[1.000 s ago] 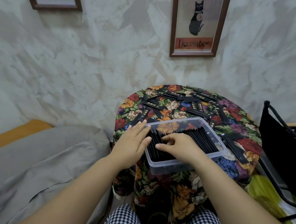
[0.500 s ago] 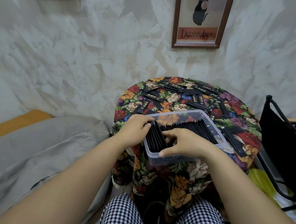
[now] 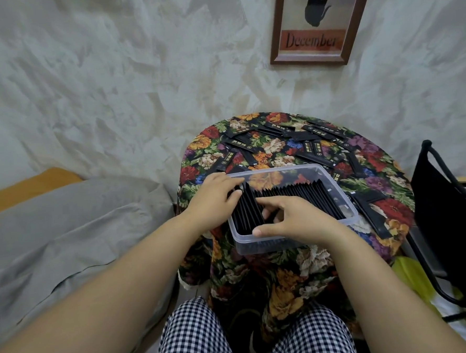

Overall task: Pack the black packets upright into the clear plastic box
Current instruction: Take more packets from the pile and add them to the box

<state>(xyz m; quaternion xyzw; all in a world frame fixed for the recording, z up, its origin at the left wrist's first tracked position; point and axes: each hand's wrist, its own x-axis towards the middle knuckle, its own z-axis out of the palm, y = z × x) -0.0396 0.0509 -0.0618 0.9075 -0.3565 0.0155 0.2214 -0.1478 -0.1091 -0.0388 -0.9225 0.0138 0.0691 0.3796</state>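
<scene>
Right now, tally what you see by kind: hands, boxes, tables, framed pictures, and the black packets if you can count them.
Hands: 2 (left hand, right hand)
Clear plastic box: 1
Round table: 1
Framed picture: 1
Black packets: too many and too overlapped to count, both in the box and loose behind it
Total: 5, packets aside

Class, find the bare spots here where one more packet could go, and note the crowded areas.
Free: inside the clear box, the strip between its far wall and the packed packets. Crowded: the tablecloth beyond, strewn with loose packets.
</scene>
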